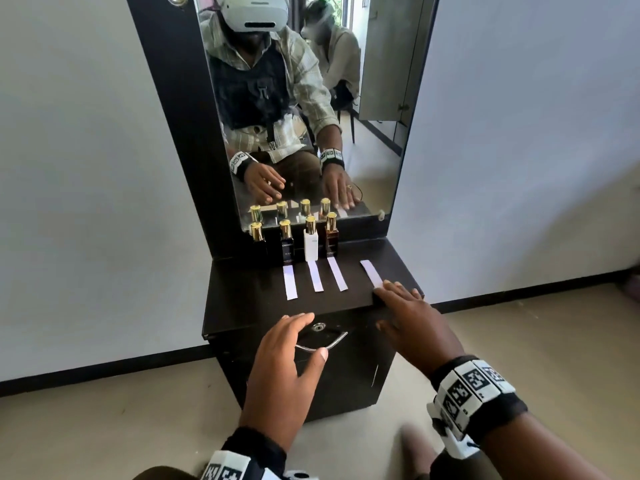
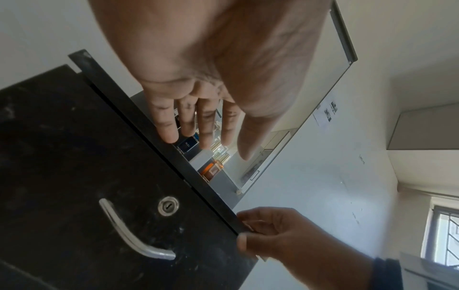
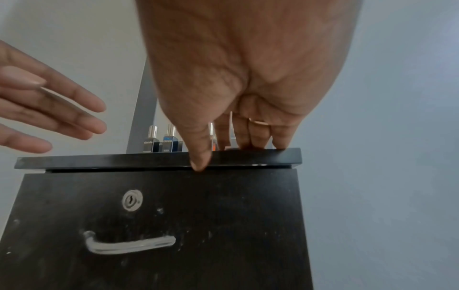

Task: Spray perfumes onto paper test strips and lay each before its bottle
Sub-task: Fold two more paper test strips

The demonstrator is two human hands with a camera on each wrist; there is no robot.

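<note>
Four gold-capped perfume bottles stand in a row against the mirror: black (image 1: 258, 239), dark blue (image 1: 286, 244), white (image 1: 311, 241) and amber (image 1: 331, 235). White paper strips (image 1: 290, 282) (image 1: 315, 276) (image 1: 337, 273) lie before the blue, white and amber bottles. Off to the right lies a fourth strip (image 1: 371, 272). My right hand (image 1: 391, 303) rests its fingers on that strip's near end at the dresser top's front edge (image 3: 149, 159), thumb against the edge face. My left hand (image 1: 313, 336) hovers empty in front of the cabinet door with spread, relaxed fingers. No strip lies before the black bottle.
The black dresser top (image 1: 249, 299) is narrow, with a tall mirror (image 1: 363, 150) behind the bottles. Below it is a cabinet door with a metal handle (image 3: 129, 245) and a lock (image 3: 131, 200). Grey walls flank the dresser, and the mirror reflects a second person seated behind me.
</note>
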